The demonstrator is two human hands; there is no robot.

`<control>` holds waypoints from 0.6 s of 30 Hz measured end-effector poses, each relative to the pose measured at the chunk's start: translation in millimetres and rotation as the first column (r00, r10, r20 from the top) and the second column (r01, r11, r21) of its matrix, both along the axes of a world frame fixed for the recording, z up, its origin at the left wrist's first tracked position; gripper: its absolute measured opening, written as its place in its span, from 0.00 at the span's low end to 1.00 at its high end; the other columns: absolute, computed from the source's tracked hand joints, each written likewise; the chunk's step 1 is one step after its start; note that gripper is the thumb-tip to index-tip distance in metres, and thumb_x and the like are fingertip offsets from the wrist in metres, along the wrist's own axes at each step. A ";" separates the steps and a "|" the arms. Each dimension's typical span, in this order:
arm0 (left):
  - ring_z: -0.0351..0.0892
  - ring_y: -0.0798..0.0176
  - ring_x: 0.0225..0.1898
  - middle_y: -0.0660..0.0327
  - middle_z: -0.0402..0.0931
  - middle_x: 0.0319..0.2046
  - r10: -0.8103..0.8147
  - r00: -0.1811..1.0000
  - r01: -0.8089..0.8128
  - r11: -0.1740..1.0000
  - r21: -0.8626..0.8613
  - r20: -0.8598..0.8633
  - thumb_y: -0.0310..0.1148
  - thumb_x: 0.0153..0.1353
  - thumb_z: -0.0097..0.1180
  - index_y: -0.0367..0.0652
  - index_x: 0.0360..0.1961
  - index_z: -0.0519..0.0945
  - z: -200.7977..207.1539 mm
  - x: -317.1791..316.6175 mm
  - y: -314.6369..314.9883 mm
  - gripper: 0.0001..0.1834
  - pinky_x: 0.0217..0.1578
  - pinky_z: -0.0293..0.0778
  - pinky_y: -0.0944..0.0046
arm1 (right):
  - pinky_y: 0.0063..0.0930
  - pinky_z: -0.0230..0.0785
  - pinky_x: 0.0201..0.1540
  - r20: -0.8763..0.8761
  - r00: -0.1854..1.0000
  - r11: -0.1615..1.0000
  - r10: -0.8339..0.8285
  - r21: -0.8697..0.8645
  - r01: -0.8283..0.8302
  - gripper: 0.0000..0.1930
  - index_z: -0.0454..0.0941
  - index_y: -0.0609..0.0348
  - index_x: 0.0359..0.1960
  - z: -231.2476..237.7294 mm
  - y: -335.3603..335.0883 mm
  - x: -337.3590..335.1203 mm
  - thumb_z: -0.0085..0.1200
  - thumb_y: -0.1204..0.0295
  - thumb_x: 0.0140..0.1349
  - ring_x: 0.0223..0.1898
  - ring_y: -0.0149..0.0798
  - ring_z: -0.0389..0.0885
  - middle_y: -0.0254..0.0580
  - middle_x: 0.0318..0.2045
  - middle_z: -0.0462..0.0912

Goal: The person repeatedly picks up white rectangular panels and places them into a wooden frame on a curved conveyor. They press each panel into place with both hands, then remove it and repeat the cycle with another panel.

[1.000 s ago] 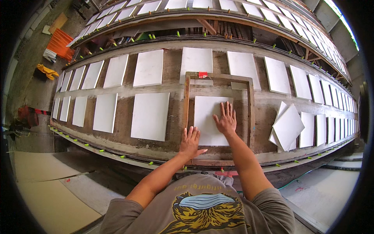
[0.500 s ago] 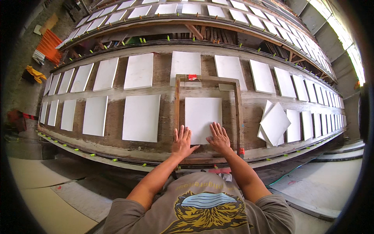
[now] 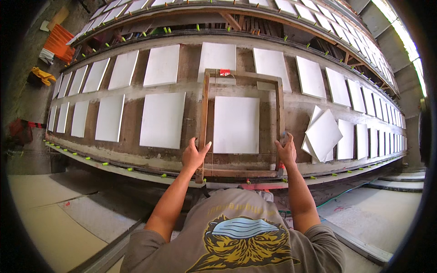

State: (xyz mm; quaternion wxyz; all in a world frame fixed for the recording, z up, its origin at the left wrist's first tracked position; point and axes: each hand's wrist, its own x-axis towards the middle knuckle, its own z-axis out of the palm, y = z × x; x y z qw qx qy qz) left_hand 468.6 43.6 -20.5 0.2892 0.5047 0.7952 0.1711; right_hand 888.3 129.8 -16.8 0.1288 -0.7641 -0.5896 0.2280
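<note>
A rectangular brown wooden frame (image 3: 281,104) lies on the long table around a white rectangular panel (image 3: 236,125). My left hand (image 3: 195,154) grips the frame's left bar near its front corner, thumb on the inner side and fingers outside. On the opposite bar, my right hand (image 3: 287,151) holds the frame the same way, close to a red piece at the near corner. Red tape (image 3: 225,72) marks the frame's far bar. Beyond that bar, the frame overlaps the lower parts of two more white panels. Neither hand touches the panel inside the frame.
White panels, such as this one (image 3: 163,120), run in two rows along the brown tabletop (image 3: 123,157). Loosely stacked panels (image 3: 324,135) lie right of the frame. Small green pegs (image 3: 130,169) line the table's edge. Another panel-covered table (image 3: 191,10) stands behind.
Both hands have left the white panel and moved outward to the frame's side bars, closing on them. The camera view has shifted, so the table sits higher in the picture.
</note>
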 end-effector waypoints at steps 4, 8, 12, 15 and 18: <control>0.83 0.34 0.51 0.37 0.81 0.49 0.009 0.993 -0.008 1.000 0.004 -0.116 0.70 0.65 0.54 0.34 0.59 0.74 -0.9 8.2 -0.7 0.45 0.49 0.79 0.40 | 0.53 0.72 0.58 -0.063 0.994 0.991 0.089 -0.091 -0.094 0.42 0.52 0.46 0.77 4.9 2.0 -4.7 0.63 0.60 0.66 0.58 0.67 0.79 0.66 0.60 0.79; 0.83 0.36 0.37 0.42 0.80 0.33 -0.035 0.990 0.040 0.999 0.037 -0.136 0.63 0.68 0.55 0.35 0.33 0.76 -19.8 6.1 0.1 0.34 0.38 0.77 0.39 | 0.51 0.70 0.61 -0.131 0.979 0.987 0.157 0.042 -0.153 0.45 0.48 0.46 0.80 -17.9 1.0 5.0 0.63 0.64 0.65 0.62 0.66 0.77 0.65 0.63 0.77; 0.82 0.36 0.36 0.42 0.80 0.32 -0.014 0.995 0.019 0.998 0.053 -0.098 0.60 0.68 0.56 0.34 0.32 0.77 -16.8 7.4 0.0 0.32 0.37 0.76 0.39 | 0.50 0.70 0.63 -0.169 0.981 0.994 0.097 -0.037 -0.105 0.45 0.48 0.43 0.80 -8.9 2.1 2.1 0.63 0.64 0.65 0.62 0.64 0.77 0.62 0.65 0.76; 0.82 0.36 0.36 0.41 0.79 0.31 -0.004 0.998 0.005 1.000 0.021 -0.061 0.60 0.68 0.56 0.34 0.32 0.77 -13.6 8.7 2.7 0.32 0.36 0.75 0.39 | 0.50 0.70 0.62 -0.192 0.979 0.994 0.065 -0.070 -0.079 0.45 0.49 0.41 0.80 -7.4 3.2 2.9 0.62 0.64 0.65 0.62 0.62 0.78 0.60 0.65 0.76; 0.82 0.36 0.36 0.41 0.79 0.30 -0.011 0.999 0.014 0.997 0.070 -0.047 0.59 0.68 0.57 0.33 0.33 0.78 -17.9 4.5 1.7 0.32 0.35 0.74 0.38 | 0.49 0.71 0.61 -0.187 0.981 0.995 0.053 -0.077 -0.068 0.44 0.50 0.42 0.80 -5.3 2.7 1.3 0.62 0.64 0.65 0.60 0.61 0.79 0.60 0.64 0.77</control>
